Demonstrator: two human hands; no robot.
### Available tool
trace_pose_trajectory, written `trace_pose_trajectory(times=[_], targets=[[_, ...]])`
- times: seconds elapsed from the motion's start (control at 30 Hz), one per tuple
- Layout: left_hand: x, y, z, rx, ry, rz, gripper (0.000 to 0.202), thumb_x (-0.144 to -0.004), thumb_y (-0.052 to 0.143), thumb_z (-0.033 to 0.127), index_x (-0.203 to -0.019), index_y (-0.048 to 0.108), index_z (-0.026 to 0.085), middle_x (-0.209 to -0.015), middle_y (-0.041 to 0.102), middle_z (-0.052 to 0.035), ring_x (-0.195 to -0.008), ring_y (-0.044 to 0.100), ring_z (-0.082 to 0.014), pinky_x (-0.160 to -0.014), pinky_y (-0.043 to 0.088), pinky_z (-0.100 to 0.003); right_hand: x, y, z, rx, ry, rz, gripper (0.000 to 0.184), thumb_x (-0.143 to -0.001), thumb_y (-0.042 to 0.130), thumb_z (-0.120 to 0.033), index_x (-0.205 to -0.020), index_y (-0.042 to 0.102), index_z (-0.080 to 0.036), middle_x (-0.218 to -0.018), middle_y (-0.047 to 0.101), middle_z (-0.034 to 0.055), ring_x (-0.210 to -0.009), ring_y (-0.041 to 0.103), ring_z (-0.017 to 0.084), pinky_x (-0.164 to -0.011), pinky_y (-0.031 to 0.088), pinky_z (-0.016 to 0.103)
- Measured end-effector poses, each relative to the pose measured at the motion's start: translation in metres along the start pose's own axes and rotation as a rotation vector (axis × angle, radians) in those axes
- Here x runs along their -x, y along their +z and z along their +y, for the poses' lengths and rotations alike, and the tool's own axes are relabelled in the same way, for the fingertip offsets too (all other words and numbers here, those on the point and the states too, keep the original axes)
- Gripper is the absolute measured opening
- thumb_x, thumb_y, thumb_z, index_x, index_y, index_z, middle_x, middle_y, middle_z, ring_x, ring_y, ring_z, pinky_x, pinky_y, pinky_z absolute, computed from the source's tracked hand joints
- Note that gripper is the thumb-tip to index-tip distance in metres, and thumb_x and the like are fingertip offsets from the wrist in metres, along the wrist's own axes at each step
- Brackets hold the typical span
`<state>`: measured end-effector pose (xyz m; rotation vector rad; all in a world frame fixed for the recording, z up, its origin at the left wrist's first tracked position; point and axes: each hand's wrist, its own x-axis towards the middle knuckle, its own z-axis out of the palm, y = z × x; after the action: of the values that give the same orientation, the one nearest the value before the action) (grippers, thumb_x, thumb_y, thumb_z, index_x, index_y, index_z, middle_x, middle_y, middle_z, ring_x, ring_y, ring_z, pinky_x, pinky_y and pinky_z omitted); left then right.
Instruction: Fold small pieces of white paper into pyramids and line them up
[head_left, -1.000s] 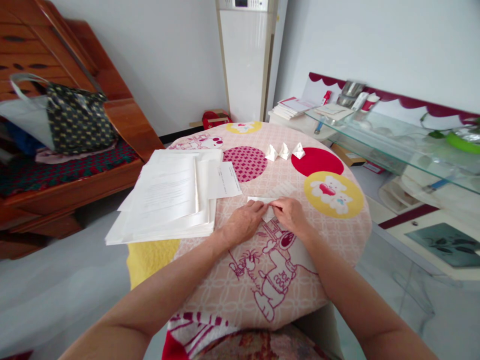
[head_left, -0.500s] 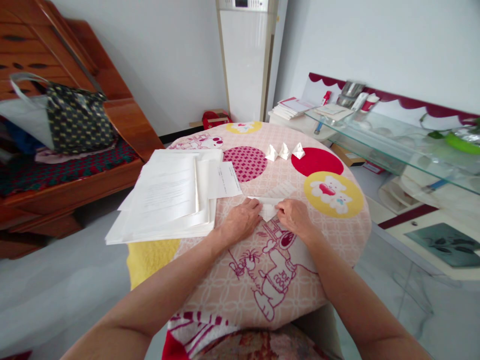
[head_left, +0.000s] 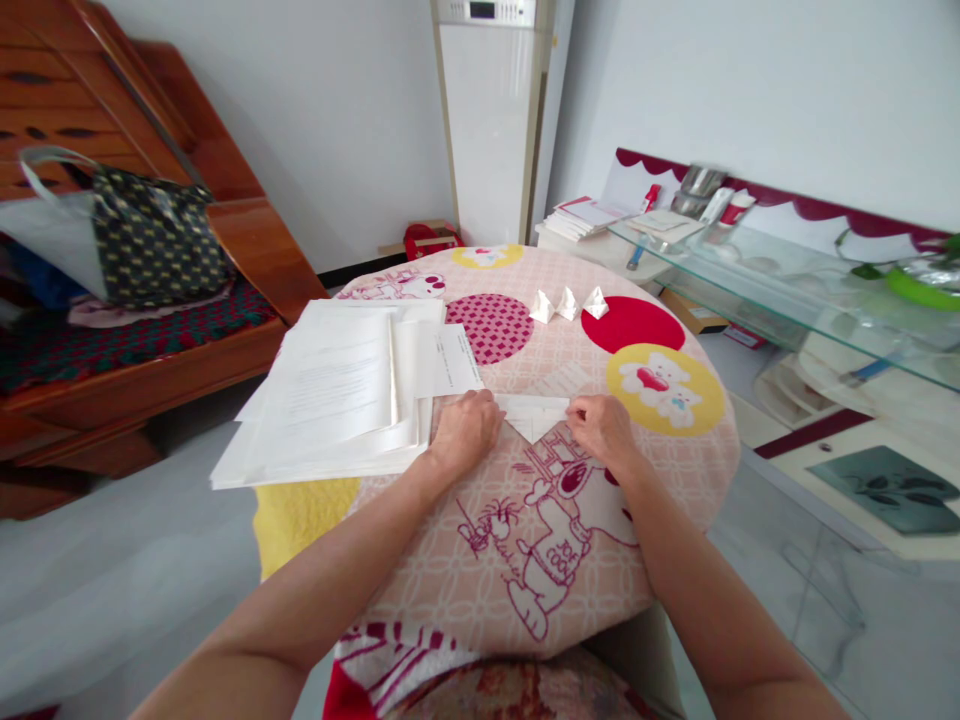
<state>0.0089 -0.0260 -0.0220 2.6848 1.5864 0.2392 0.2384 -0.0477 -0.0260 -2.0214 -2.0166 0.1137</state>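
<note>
A sheet of white paper (head_left: 534, 414), folded to a downward-pointing triangle with a straight band along its far edge, lies flat on the patterned tablecloth (head_left: 420, 580). At its left corner my left hand (head_left: 469, 432) is closed, fingers curled against the paper. My right hand (head_left: 602, 428) pinches the right corner between thumb and forefinger. Three small folded white paper shapes (head_left: 568, 304) stand in a row farther back. To the left lies a stack of white paper sheets (head_left: 337, 370), some printed, with a printed slip (head_left: 454, 360) at its right side.
A glass-topped stand (head_left: 787, 290) with metal containers and other items is beyond the table's right side. On the left stands a wooden bench (head_left: 255, 250) with a dark patterned bag (head_left: 157, 235). A tall white cabinet-like unit (head_left: 491, 120) stands behind.
Both hands have slid outward along the folded paper, the left one to the left and the right one to the right. More of the triangle shows between them.
</note>
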Motion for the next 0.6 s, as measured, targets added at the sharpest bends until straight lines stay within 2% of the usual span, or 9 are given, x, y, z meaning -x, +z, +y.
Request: trace_pose_trajectory(times=[0.1, 0.2, 0.33, 0.43, 0.53, 0.6], targets=[[-0.005, 0.005, -0.005, 0.105, -0.065, 0.102, 0.024, -0.1, 0.051, 0.031, -0.093, 0.067, 0.014, -0.098, 0.067, -0.0109, -0.092, 0.065, -0.0242, -0.075, 0.053, -0.034, -0.003, 0.003, 0.002, -0.042, 0.037, 0.05, 0.022, -0.086, 0.06, -0.023, -0.079, 0.08, -0.017, -0.073, 0.075, 0.0089, -0.066, 0.063, 0.02, -0.059, 0.033, 0.029], [-0.011, 0.009, -0.009, 0.199, -0.023, 0.206, 0.018, -0.097, 0.058, 0.03, -0.107, 0.064, 0.017, -0.108, 0.067, -0.0095, -0.104, 0.063, -0.0246, -0.085, 0.054, -0.035, -0.004, 0.006, 0.002, -0.057, 0.061, 0.057, 0.021, -0.087, 0.064, -0.03, -0.081, 0.08, -0.018, -0.076, 0.076, 0.0094, -0.069, 0.063, 0.021, -0.06, 0.035, 0.03], [-0.016, 0.014, -0.011, 0.207, 0.106, 0.149, 0.027, -0.095, 0.063, 0.026, -0.12, 0.063, 0.018, -0.117, 0.068, -0.0088, -0.111, 0.06, -0.0252, -0.097, 0.051, -0.039, -0.004, 0.008, 0.002, -0.09, 0.067, 0.087, 0.014, -0.085, 0.068, -0.027, -0.082, 0.078, -0.018, -0.08, 0.075, 0.0096, -0.075, 0.065, 0.022, -0.066, 0.041, 0.03], [-0.018, 0.016, -0.012, 0.224, 0.148, 0.111, 0.03, -0.094, 0.063, 0.024, -0.124, 0.065, 0.019, -0.117, 0.067, -0.0087, -0.112, 0.059, -0.0248, -0.1, 0.05, -0.04, -0.005, 0.01, 0.005, -0.166, -0.025, 0.158, 0.01, -0.08, 0.07, -0.021, -0.087, 0.076, -0.017, -0.088, 0.074, 0.0115, -0.084, 0.066, 0.025, -0.076, 0.048, 0.034], [-0.019, 0.017, -0.014, 0.3, 0.123, 0.105, 0.035, -0.089, 0.069, 0.024, -0.124, 0.066, 0.02, -0.112, 0.066, -0.008, -0.11, 0.06, -0.0244, -0.101, 0.049, -0.039, -0.009, 0.016, 0.012, -0.317, -0.188, 0.176, 0.024, -0.075, 0.073, -0.018, -0.099, 0.076, -0.017, -0.102, 0.074, 0.0134, -0.1, 0.066, 0.029, -0.092, 0.05, 0.042], [-0.019, 0.016, -0.015, 0.363, 0.084, 0.088, 0.033, -0.086, 0.072, 0.024, -0.118, 0.068, 0.019, -0.106, 0.066, -0.0071, -0.104, 0.061, -0.0238, -0.098, 0.05, -0.038, -0.011, 0.021, 0.016, -0.416, -0.24, 0.166, 0.036, -0.072, 0.074, -0.018, -0.107, 0.075, -0.017, -0.116, 0.072, 0.0152, -0.111, 0.064, 0.032, -0.1, 0.048, 0.047]])
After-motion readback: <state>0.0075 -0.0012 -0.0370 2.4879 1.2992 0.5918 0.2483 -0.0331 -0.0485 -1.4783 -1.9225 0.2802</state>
